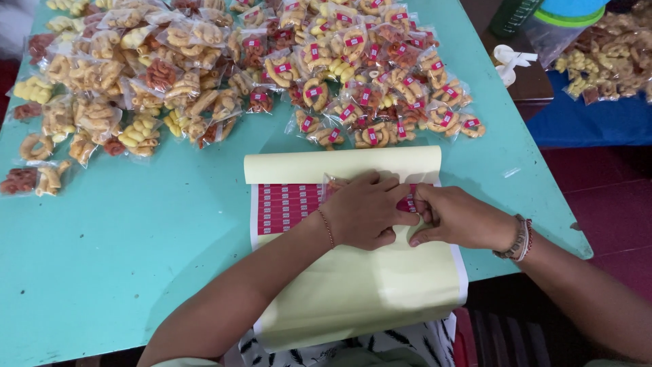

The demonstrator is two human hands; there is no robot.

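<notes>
Here both hands [407,214] pinch a snack packet [337,183] over the sticker sheet [288,204].

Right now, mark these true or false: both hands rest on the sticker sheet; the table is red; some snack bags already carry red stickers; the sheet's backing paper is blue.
1. Both the left hand and the right hand rest on the sheet of small red stickers: true.
2. The table is red: false, it is turquoise.
3. Some clear plastic snack bags carry red stickers: true.
4. The backing paper is blue: false, it is pale yellow.
</notes>
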